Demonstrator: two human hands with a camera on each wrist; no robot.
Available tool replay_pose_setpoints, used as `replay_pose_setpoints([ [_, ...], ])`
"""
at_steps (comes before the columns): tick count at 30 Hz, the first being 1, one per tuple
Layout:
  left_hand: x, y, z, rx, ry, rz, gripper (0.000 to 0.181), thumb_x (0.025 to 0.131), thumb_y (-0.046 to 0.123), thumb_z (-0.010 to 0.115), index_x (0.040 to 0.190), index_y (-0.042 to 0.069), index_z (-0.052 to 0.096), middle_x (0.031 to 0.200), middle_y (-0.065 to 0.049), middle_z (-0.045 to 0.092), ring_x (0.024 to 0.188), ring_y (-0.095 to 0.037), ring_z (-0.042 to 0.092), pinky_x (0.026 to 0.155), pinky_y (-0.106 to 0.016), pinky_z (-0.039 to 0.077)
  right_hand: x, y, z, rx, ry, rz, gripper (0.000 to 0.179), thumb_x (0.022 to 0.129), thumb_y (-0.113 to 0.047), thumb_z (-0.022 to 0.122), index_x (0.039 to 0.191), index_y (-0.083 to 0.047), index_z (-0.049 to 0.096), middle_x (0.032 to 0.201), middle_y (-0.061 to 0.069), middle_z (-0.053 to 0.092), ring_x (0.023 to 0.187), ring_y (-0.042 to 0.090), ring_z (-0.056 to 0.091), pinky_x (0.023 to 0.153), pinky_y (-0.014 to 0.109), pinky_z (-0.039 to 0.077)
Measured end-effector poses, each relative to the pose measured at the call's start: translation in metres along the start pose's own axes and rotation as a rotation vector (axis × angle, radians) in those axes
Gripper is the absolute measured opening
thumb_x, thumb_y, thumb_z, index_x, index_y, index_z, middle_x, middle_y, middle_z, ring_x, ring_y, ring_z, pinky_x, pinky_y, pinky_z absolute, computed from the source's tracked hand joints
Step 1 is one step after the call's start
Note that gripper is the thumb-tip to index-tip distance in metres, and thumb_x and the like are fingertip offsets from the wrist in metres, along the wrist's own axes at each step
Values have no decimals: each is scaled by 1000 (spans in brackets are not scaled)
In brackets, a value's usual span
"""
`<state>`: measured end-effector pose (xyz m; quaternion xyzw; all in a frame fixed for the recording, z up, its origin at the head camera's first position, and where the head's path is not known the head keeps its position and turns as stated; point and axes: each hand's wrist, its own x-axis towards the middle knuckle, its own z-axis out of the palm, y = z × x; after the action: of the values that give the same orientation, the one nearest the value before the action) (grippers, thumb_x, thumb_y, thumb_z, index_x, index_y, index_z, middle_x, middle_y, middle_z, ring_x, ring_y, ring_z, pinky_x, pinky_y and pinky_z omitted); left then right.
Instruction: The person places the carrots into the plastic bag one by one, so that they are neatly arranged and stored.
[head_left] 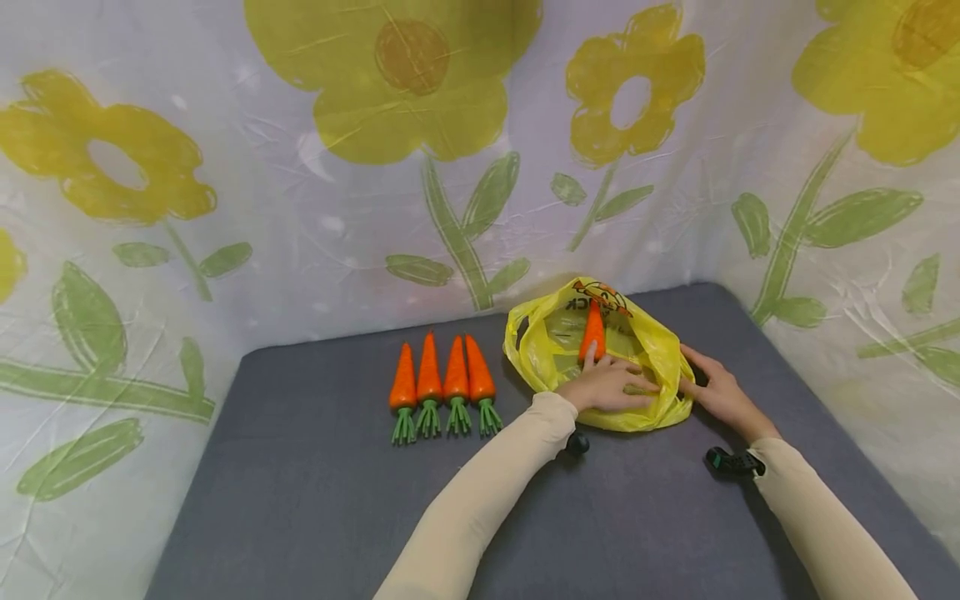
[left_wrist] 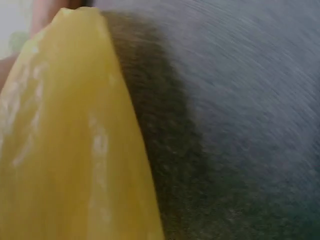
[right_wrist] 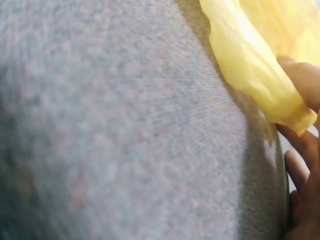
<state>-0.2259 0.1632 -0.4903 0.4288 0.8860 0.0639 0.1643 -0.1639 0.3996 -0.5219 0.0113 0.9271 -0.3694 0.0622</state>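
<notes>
A yellow plastic bag (head_left: pixel 540 367) lies with its mouth spread wide, and one orange carrot (head_left: pixel 593 329) rests inside it. My left hand (head_left: pixel 611 385) reaches over the bag's near rim with fingers spread, its thumb close to the carrot's lower end. On the bag's right side, my right hand (head_left: pixel 723 396) pinches the rim; the right wrist view shows the thumb and fingers on opposite sides of the yellow plastic (right_wrist: pixel 250 70). In the left wrist view the bag's outer side (left_wrist: pixel 75 140) fills the left part and hides most of the hand.
Several carrots (head_left: pixel 456 375) with green stem ends lie side by side left of the bag on the grey table (head_left: pixel 315 500). A flower-printed curtain (head_left: pixel 337 250) hangs behind and along both sides. Black wrist devices (head_left: pixel 731 462) sit on both wrists.
</notes>
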Motion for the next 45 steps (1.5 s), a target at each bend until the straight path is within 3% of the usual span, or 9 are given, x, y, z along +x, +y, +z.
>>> replay_pose_setpoints([
  [8, 1, 8, 5, 42, -4, -32, 63, 89, 81, 35, 145, 54, 37, 160, 18, 31, 149, -16, 26, 122, -54, -9, 0, -1, 2, -31, 25, -10, 81, 98, -45, 57, 161, -16, 13, 159, 31, 21, 143, 58, 15, 103, 79, 19],
  [13, -1, 8, -2, 51, -86, 6, 37, 104, 54, 32, 140, 62, 36, 161, 24, 25, 151, -13, 21, 122, -51, -12, -1, -2, 2, 2, 45, -32, 70, 103, -43, 47, 160, -17, 16, 161, 28, 21, 144, 56, 15, 104, 78, 18],
  [18, -3, 7, -2, 107, -59, 17, 53, 103, 30, 47, 147, 56, 32, 161, 22, 27, 148, -15, 26, 123, -52, -9, -1, 0, 2, -4, 65, -47, 65, 105, -42, 41, 160, -15, 19, 160, 29, 23, 145, 55, 16, 105, 77, 18],
  [22, -4, 11, 2, 157, 17, -12, 54, 98, 50, 54, 149, 48, 37, 159, 20, 32, 146, -17, 32, 124, -55, 0, 0, 1, 2, -8, 60, -35, 67, 104, -44, 43, 160, -16, 17, 161, 28, 22, 145, 55, 16, 106, 77, 18],
  [30, -2, 18, 2, 150, 20, -148, 56, 96, 73, 25, 148, 54, 31, 160, 20, 30, 149, -14, 29, 124, -55, 2, -1, -1, 3, -5, 80, -37, 66, 104, -41, 43, 160, -18, 17, 159, 29, 23, 144, 56, 18, 106, 77, 18],
  [33, 0, 18, 3, 75, 94, -161, 52, 98, 68, 34, 145, 48, 42, 158, 15, 37, 146, -16, 35, 123, -56, 6, -1, -1, 4, -15, 86, -51, 65, 104, -36, 44, 160, -18, 17, 159, 29, 26, 143, 56, 20, 106, 77, 19],
  [39, 6, 7, 1, -48, 427, -315, 36, 95, 37, 59, 130, 33, 64, 149, 0, 46, 133, -25, 44, 112, -52, 32, -2, 1, 5, -33, 122, -117, 57, 105, -30, 43, 157, -12, 29, 155, 30, 31, 141, 55, 24, 106, 76, 18],
  [41, 6, 1, -1, -109, 472, -389, 38, 93, 34, 63, 131, 31, 63, 148, -3, 45, 131, -28, 44, 106, -47, 38, -2, 1, 6, -36, 151, -158, 51, 105, -28, 43, 151, -7, 40, 152, 31, 37, 139, 55, 27, 106, 74, 17],
  [45, 5, -10, -2, -243, 449, -463, 46, 94, 36, 65, 139, 32, 57, 146, -11, 45, 127, -31, 47, 97, -43, 45, -2, 1, 7, -51, 169, -193, 46, 104, -27, 46, 142, 0, 49, 148, 31, 41, 137, 55, 29, 107, 72, 15],
])
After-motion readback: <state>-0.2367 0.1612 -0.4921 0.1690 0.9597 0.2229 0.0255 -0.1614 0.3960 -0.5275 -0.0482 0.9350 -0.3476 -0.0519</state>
